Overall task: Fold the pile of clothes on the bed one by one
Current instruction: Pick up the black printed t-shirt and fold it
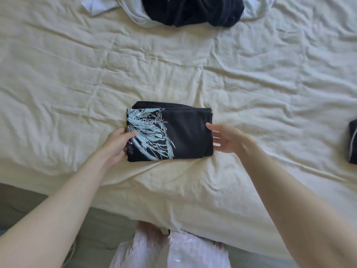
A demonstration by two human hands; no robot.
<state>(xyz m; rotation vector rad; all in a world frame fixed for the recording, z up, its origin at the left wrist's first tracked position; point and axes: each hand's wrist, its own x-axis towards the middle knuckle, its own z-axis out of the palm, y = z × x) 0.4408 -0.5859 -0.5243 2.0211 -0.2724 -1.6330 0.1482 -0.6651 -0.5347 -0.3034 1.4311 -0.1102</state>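
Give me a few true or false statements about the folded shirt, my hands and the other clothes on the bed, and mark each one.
1. The black printed shirt lies folded into a compact rectangle on the bed sheet. True.
2. The left hand holds the shirt's left edge. True.
3. The right hand is clenched in a fist. False: its fingers are straight, at the shirt's right edge.
4. The unfolded pile lies between the hands. False: it lies at the bed's far side.
5. A dark garment lies at the right edge. True.
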